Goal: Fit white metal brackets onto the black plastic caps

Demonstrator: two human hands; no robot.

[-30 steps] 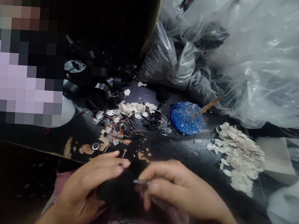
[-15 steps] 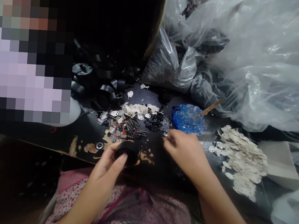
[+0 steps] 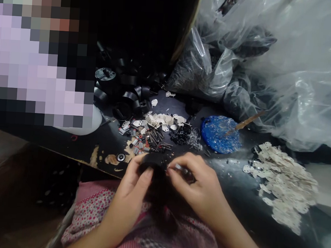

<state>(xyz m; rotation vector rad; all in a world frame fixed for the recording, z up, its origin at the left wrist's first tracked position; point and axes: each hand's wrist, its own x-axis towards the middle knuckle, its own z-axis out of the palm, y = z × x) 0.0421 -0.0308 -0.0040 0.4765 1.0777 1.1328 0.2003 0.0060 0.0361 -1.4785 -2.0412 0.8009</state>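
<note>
The left hand (image 3: 135,180) holds 1 black part (image 3: 152,160), round in outline, at the near side of the tabletop (image 3: 231,178); its grip is closed around the wall, with the thumb on the near face. The right hand (image 3: 200,174) pinches a slim grey piece (image 3: 179,167) between thumb and index finger, the other fingers curled. Its fingertips are just beside the right side of the part; contact cannot be confirmed because the area is dark. Beyond the part lie loose springs (image 3: 156,137), grey sleeves (image 3: 138,144) and a heap of white plates (image 3: 162,120). A single washer (image 3: 121,157) lies flat to the left of the part. A blue dish (image 3: 210,131) is located beyond the right hand; 1 stick (image 3: 250,120) leans out of it toward the right. A 2nd, larger heap of plates (image 3: 288,180) is at the right, well apart from both hands. Clear plastic bags (image 3: 307,95) stand behind the dish. Black housings (image 3: 130,95) are grouped at the far left, near a white container (image 3: 94,123).
</note>
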